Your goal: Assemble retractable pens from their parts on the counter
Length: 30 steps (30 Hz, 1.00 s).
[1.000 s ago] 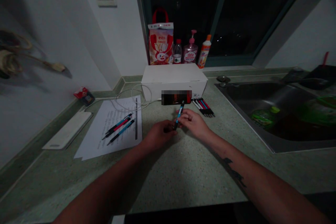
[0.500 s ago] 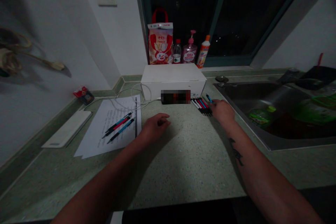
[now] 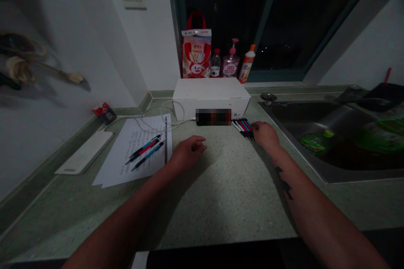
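Observation:
A row of pens [image 3: 242, 128] in white, red, blue and black lies side by side on the counter, in front of the white box's right end. At the right edge of this row, my right hand [image 3: 266, 135] has its fingers closed on a blue pen [image 3: 248, 124], now lying against the others; the fingers partly cover it. My left hand [image 3: 188, 151] hovers over the middle of the counter, loosely curled and holding nothing, a gap between thumb and fingers. To its left, a red pen [image 3: 148, 147] and two blue pens lie on printed paper sheets [image 3: 118, 164].
A white box [image 3: 211, 92] stands at the back, with a phone [image 3: 213, 117] and white cable before it. Bottles and a red bag [image 3: 196, 54] line the windowsill. The sink [image 3: 293, 113] is on the right; a white board [image 3: 85, 153] lies left.
My right hand has brought the blue pen down and leftward against the row; it stuck out apart before. The left hand keeps nearly the same pose. The view has shifted slightly.

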Motion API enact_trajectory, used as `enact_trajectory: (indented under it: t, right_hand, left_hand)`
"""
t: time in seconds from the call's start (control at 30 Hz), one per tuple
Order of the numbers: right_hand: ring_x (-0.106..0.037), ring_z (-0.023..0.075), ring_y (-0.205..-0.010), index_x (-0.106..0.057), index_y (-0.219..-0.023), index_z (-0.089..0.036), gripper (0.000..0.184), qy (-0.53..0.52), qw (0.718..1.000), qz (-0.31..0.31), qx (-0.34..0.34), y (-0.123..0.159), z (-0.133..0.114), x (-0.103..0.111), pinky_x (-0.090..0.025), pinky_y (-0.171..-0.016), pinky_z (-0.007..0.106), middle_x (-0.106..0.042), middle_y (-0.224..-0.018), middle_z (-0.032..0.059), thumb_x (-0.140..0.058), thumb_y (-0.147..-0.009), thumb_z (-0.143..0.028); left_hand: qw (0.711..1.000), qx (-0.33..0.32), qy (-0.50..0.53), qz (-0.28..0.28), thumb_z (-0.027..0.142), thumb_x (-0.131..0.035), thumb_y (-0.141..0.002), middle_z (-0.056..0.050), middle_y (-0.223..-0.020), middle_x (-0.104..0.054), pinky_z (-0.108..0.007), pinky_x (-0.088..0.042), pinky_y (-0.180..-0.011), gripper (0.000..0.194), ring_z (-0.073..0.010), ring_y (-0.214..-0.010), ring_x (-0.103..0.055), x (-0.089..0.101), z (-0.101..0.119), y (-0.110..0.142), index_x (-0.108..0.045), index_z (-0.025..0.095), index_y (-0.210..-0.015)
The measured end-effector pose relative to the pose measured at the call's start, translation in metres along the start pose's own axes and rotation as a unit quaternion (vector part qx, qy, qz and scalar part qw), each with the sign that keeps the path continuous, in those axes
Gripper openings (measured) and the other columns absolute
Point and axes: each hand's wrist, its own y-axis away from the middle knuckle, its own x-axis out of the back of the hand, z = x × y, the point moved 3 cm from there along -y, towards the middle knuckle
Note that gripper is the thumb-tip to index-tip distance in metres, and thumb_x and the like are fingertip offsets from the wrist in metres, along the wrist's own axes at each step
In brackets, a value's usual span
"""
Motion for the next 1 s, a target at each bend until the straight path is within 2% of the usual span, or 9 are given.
enact_trajectory:
  t: [0.23,0.4,0.5,0.57,0.67,0.73,0.87,1.0]
  right_hand:
    - [-0.07,0.027,-0.104,-0.077,-0.121,-0.017,0.038,-0.003,1.0,0.0,0.012,-0.001,-0.001,-0.001,-0.049,-0.086,0.033,-0.074,-0.118,0.0167,-0.049,-0.096,-0.02]
    - [-0.069,0.0298,-0.103,-0.075,-0.121,-0.014,0.04,-0.012,1.0,0.018,0.015,0.005,-0.008,0.0,-0.05,-0.087,0.036,-0.072,-0.115,0.0198,-0.053,-0.099,-0.039]
    - [-0.067,0.0317,-0.108,-0.074,-0.122,-0.011,0.044,-0.013,0.998,0.043,0.037,0.009,-0.015,0.002,-0.049,-0.093,0.039,-0.07,-0.115,0.0213,-0.055,-0.099,-0.044]
    - [-0.065,0.0321,-0.11,-0.073,-0.123,-0.011,0.044,-0.016,0.997,0.054,0.044,0.011,-0.018,0.003,-0.049,-0.095,0.039,-0.069,-0.117,0.0213,-0.055,-0.099,-0.042]
    - [-0.065,0.0315,-0.109,-0.073,-0.123,-0.011,0.042,-0.02,0.997,0.058,0.052,0.013,-0.021,0.005,-0.049,-0.095,0.039,-0.069,-0.116,0.0206,-0.054,-0.099,-0.039]
    - [-0.065,0.0312,-0.108,-0.073,-0.122,-0.011,0.04,-0.024,0.996,0.064,0.061,0.013,-0.022,0.006,-0.049,-0.095,0.039,-0.069,-0.116,0.0203,-0.054,-0.098,-0.037]
    - [-0.065,0.0301,-0.106,-0.075,-0.118,-0.012,0.036,-0.044,0.991,0.085,0.089,0.017,-0.026,0.009,-0.048,-0.093,0.038,-0.07,-0.114,0.0189,-0.054,-0.097,-0.032]
    - [-0.066,0.0278,-0.101,-0.076,-0.112,-0.015,0.03,-0.105,0.981,0.089,0.14,0.03,-0.044,0.011,-0.049,-0.091,0.037,-0.072,-0.111,0.0152,-0.054,-0.096,-0.028]
  left_hand:
    - [1.0,-0.001,-0.017,0.003,0.025,-0.065,-0.089,-0.002,-0.092,-0.079,-0.032,-0.057,-0.083,0.024,-0.0172,-0.085,-0.073,0.0,-0.001,0.0,-0.07,0.021,-0.112]
    - [0.993,0.013,-0.117,0.025,0.024,-0.062,-0.092,-0.004,-0.096,-0.078,-0.032,-0.055,-0.084,0.026,-0.0186,-0.087,-0.072,0.009,0.003,-0.001,-0.071,0.021,-0.116]
    - [0.961,0.015,-0.27,0.063,0.027,-0.057,-0.095,-0.009,-0.11,-0.077,-0.036,-0.053,-0.095,0.031,-0.0241,-0.104,-0.07,0.029,0.005,-0.002,-0.069,0.019,-0.122]
    - [0.913,0.038,-0.399,0.077,0.027,-0.056,-0.094,-0.014,-0.12,-0.073,-0.04,-0.049,-0.102,0.033,-0.03,-0.116,-0.065,0.047,0.004,-0.001,-0.069,0.014,-0.122]
    - [0.836,0.131,-0.531,0.041,0.019,-0.046,-0.094,-0.023,-0.116,-0.07,-0.043,-0.053,-0.09,0.033,-0.036,-0.113,-0.066,0.071,-0.005,0.002,-0.069,0.007,-0.114]
    - [0.809,0.18,-0.559,0.02,0.013,-0.04,-0.093,-0.024,-0.112,-0.071,-0.042,-0.053,-0.085,0.035,-0.0361,-0.108,-0.068,0.08,-0.011,0.005,-0.069,0.005,-0.11]
    - [0.804,0.197,-0.562,-0.012,0.01,-0.036,-0.094,-0.023,-0.111,-0.071,-0.04,-0.053,-0.084,0.038,-0.0343,-0.108,-0.07,0.08,-0.017,0.005,-0.068,0.007,-0.114]
    - [0.82,0.154,-0.55,-0.025,0.012,-0.035,-0.096,-0.02,-0.109,-0.07,-0.037,-0.053,-0.082,0.037,-0.0316,-0.103,-0.071,0.064,-0.007,0.001,-0.067,0.007,-0.114]
